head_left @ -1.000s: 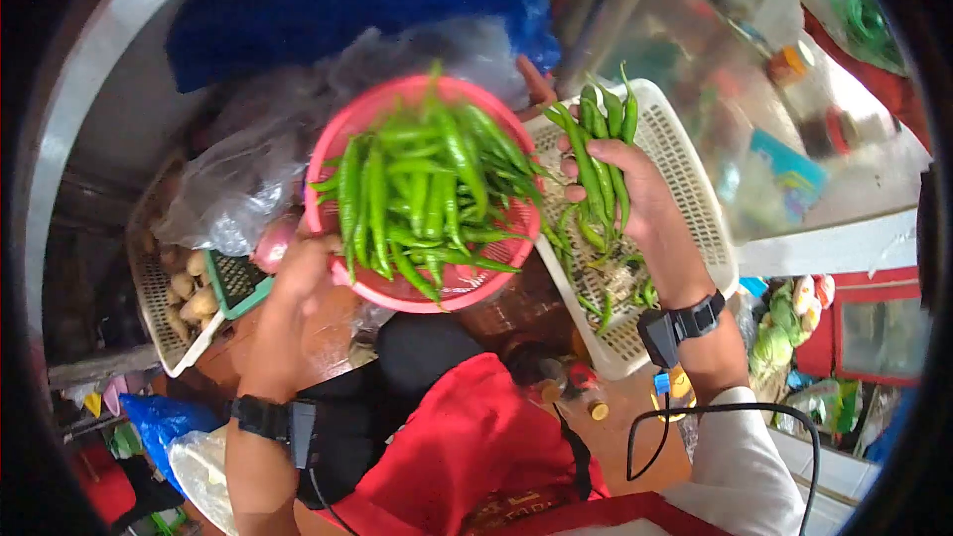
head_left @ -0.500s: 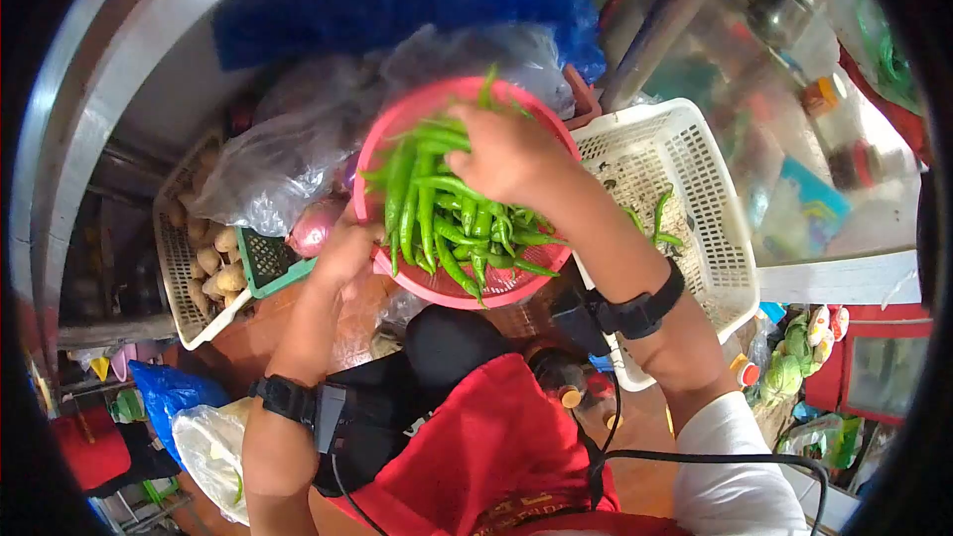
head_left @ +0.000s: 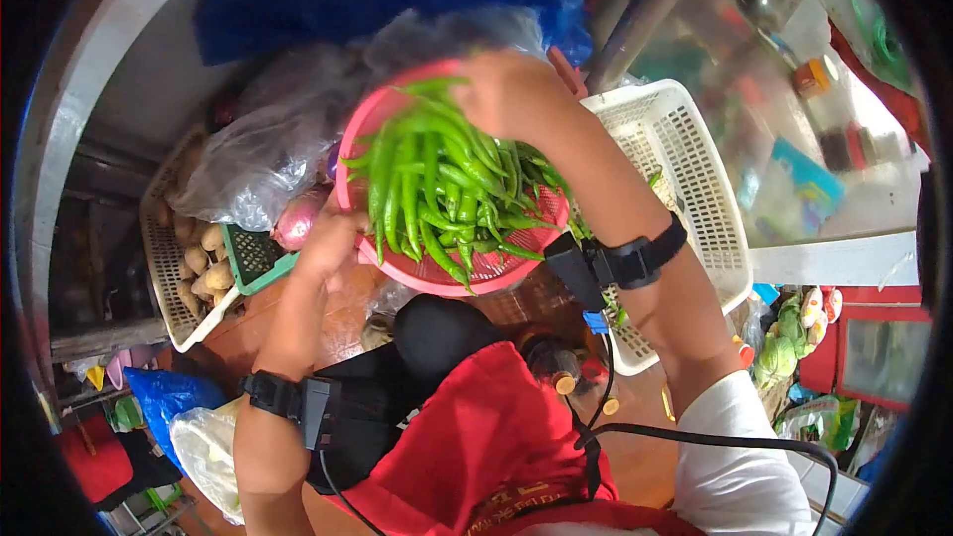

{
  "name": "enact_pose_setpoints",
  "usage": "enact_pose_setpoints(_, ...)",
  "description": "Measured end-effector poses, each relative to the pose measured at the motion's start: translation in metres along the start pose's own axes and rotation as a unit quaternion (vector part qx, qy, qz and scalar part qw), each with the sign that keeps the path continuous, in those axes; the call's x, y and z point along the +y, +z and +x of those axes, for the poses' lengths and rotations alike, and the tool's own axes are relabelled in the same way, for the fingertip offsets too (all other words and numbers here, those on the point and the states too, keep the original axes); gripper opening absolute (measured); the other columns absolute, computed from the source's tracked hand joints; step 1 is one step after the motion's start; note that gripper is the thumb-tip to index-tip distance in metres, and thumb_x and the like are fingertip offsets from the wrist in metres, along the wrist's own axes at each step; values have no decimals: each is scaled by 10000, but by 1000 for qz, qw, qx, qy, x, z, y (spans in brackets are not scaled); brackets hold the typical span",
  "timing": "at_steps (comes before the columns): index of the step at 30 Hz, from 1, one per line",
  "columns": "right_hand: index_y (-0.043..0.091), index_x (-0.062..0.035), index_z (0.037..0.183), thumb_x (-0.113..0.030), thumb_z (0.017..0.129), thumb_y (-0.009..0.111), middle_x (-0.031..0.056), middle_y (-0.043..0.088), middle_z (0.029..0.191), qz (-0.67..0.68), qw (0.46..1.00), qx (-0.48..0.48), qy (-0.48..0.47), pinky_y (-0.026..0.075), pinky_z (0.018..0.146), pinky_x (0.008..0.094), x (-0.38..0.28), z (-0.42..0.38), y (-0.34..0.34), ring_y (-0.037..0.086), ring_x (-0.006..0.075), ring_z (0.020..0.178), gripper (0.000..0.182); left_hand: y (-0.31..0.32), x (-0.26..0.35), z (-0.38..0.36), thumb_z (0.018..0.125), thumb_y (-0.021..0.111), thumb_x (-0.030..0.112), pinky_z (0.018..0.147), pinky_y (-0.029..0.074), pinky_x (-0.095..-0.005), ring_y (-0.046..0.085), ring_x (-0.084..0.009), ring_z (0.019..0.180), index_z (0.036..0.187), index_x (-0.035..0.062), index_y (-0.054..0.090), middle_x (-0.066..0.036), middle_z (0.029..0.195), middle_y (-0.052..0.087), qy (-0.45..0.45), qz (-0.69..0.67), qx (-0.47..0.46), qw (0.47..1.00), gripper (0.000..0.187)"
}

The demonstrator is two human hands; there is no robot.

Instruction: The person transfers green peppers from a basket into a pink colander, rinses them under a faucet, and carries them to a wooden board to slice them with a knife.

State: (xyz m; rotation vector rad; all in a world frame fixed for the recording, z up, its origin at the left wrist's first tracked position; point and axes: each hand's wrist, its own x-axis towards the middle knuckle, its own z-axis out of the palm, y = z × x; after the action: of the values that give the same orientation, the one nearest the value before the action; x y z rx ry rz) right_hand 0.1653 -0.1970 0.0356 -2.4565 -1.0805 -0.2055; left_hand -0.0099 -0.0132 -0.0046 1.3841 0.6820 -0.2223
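Observation:
A pink mesh basket [head_left: 422,278] sits tilted before me, heaped with long green chili peppers [head_left: 437,174]. My left hand [head_left: 336,235] grips its left rim, fingers closed round the edge. At the far side of the heap, my right hand [head_left: 496,89] is smeared by motion. Its fingertips are close to the upper peppers, and I cannot make out whether any are between them. To the right, a white plastic crate [head_left: 733,238] stands partly behind my right forearm, with a few green pieces showing in it.
A white crate of potatoes [head_left: 204,268] stands at left, next to a green basket [head_left: 248,256] and a red onion [head_left: 296,218]. Clear plastic bags [head_left: 248,164] and a blue bag [head_left: 387,0] lie beyond. Bottles [head_left: 556,367] stand near my knees; a cable [head_left: 715,434] crosses my lap.
My right hand has moved up and slightly right, from on top of the peppers to the basket's far side. The view has shifted slightly; my left hand keeps its hold on the rim.

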Motion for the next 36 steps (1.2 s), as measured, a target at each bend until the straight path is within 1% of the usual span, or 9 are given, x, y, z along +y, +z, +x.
enact_pose_setpoints(5, 668, -68, 891, -307, 780, 536, 150, 649, 848, 25, 999, -27, 6, 480, 822, 420, 11, -1, -5, 616, 331, 871, 294, -2, -3, 3, 715, 431, -55, 707, 539, -363, 586, -208, 912, 1301, 79, 384, -71, 1104, 556, 12, -38, -20, 999, 602)
enact_pose_setpoints(8, 661, -79, 919, -281, 793, 537, 136, 653, 899, 136, 988, 61, 44, 479, 810, 374, 20, -17, -20, 623, 298, 876, 269, 1, -2, -1, 710, 422, -58, 697, 537, -362, 586, -197, 909, 1302, 86, 389, -71, 1105, 556, 19, -54, -20, 998, 609)
enact_pose_setpoints(12, 643, -41, 931, -204, 808, 549, 124, 649, 921, 290, 931, 90, 203, 465, 778, 314, 51, -56, -26, 619, 217, 872, 224, -1, -4, 2, 703, 424, -58, 675, 528, -351, 586, -187, 878, 1279, 76, 420, -67, 1073, 572, 1, -48, -7, 999, 592)
enact_pose_setpoints(14, 596, -24, 1036, -188, 814, 535, 137, 641, 920, 176, 950, 110, 232, 468, 770, 320, 68, -87, -16, 621, 218, 849, 283, -6, -12, 8, 702, 427, -57, 677, 521, -341, 583, -183, 867, 1266, 70, 438, -65, 1064, 576, -1, -44, 0, 999, 578)
enact_pose_setpoints(19, 420, -15, 1239, -157, 823, 528, 117, 608, 920, 386, 814, -78, 428, 500, 666, 303, 55, -156, -8, 610, 209, 804, 453, -4, -14, 7, 703, 424, -61, 701, 481, -291, 570, -165, 819, 1207, 54, 495, -55, 991, 591, 39, -68, 25, 997, 523)
enact_pose_setpoints(21, 431, -36, 1222, -143, 816, 540, 78, 604, 914, 609, 641, -73, 461, 513, 627, 297, 47, -171, 1, 590, 178, 744, 434, -1, -15, 6, 700, 424, -62, 687, 478, -287, 566, -158, 792, 1203, 54, 495, -49, 961, 593, 43, -77, 34, 996, 521)
enact_pose_setpoints(29, 508, -44, 1117, -110, 786, 542, 70, 612, 1006, 769, 494, -98, 393, 497, 830, 381, 29, -172, 32, 607, 189, 915, 339, -3, -15, -7, 653, 386, -84, 442, 407, -222, 532, -116, 636, 1197, 65, 482, -46, 882, 582, 63, -116, 32, 991, 572)
enact_pose_setpoints(31, 432, -31, 1237, -62, 790, 481, 118, 568, 1158, 805, 412, -86, 418, 466, 902, 410, 28, -170, 31, 591, 212, 1000, 451, 0, -13, -17, 652, 383, -88, 454, 422, -223, 540, -119, 645, 1202, 64, 476, -46, 890, 581, 67, -136, 34, 988, 578)
enact_pose_setpoints(36, 379, -18, 1291, -40, 781, 468, 127, 534, 1221, 778, 464, -118, 406, 410, 976, 430, 11, -175, 3, 552, 250, 1085, 518, 0, -4, -43, 645, 383, -114, 661, 511, -293, 594, -168, 804, 1279, 55, 414, -84, 1038, 586, 96, -167, 17, 981, 657)
